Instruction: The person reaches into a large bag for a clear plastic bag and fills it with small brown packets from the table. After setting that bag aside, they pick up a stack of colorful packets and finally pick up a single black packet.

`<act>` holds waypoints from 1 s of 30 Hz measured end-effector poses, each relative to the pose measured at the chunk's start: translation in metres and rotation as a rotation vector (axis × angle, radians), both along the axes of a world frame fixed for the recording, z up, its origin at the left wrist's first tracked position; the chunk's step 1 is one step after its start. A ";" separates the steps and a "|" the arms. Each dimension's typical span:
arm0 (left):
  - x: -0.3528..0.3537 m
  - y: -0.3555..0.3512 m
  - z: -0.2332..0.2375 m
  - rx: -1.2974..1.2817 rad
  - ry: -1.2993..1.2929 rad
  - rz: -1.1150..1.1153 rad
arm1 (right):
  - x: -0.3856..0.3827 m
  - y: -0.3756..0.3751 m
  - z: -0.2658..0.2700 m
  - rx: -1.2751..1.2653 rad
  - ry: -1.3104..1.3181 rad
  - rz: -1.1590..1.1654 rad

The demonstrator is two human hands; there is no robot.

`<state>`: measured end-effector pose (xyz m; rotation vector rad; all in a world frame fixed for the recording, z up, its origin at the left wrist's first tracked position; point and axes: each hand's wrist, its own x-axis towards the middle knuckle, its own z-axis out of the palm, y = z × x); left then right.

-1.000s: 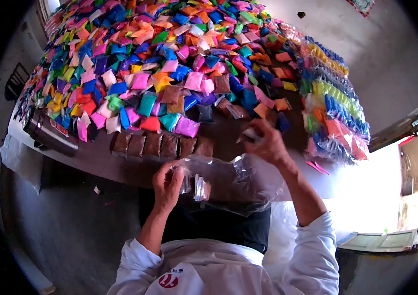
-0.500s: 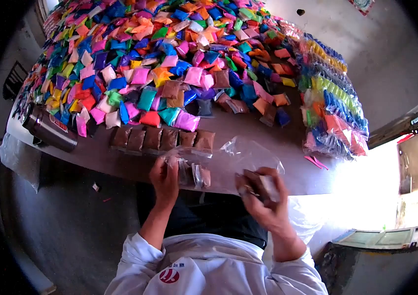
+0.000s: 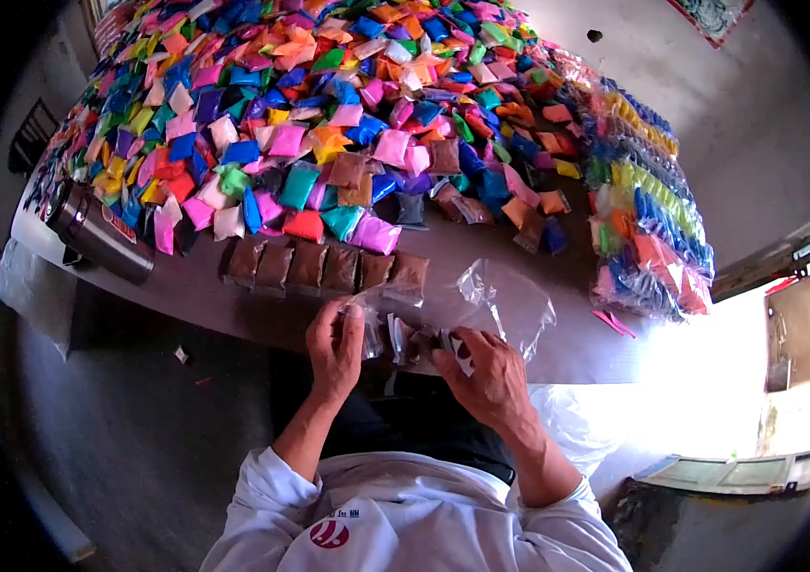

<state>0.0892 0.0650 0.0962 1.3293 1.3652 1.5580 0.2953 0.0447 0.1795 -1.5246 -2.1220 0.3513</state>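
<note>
A clear plastic bag (image 3: pixel 519 300) lies at the table's front edge with several brown packets (image 3: pixel 411 340) inside its left part. My left hand (image 3: pixel 336 348) pinches the bag's left edge between thumb and fingers. At the bag's lower side, my right hand (image 3: pixel 486 374) is closed around a brown packet with a pale edge, partly hidden by the fingers. Just beyond the bag, a row of several brown packets (image 3: pixel 339 271) lies side by side on the table.
A large heap of colourful packets (image 3: pixel 281 138) covers the back of the table (image 3: pixel 576 334). Bagged packets (image 3: pixel 653 210) are stacked at the right. A metal flask (image 3: pixel 104 234) lies at the left edge, and pink strips (image 3: pixel 614 324) lie at the right.
My right hand has moved left with the packet, closer to the packets in the bag. My left hand has shifted slightly right, still on the bag. The view has shifted a little.
</note>
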 end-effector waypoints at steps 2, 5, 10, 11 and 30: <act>-0.001 0.000 0.002 0.000 0.004 -0.024 | 0.001 0.001 0.001 -0.151 0.112 -0.004; 0.001 0.000 0.005 0.005 0.008 -0.011 | -0.001 0.003 -0.001 -0.154 0.091 0.012; -0.001 -0.001 0.004 -0.014 0.026 -0.023 | -0.003 0.003 -0.009 -0.095 0.062 0.044; -0.001 0.000 0.004 -0.030 0.029 -0.022 | -0.002 0.005 -0.008 -0.147 0.048 0.057; 0.001 0.002 -0.005 0.111 -0.033 -0.069 | -0.045 0.183 0.044 -0.235 -0.858 0.567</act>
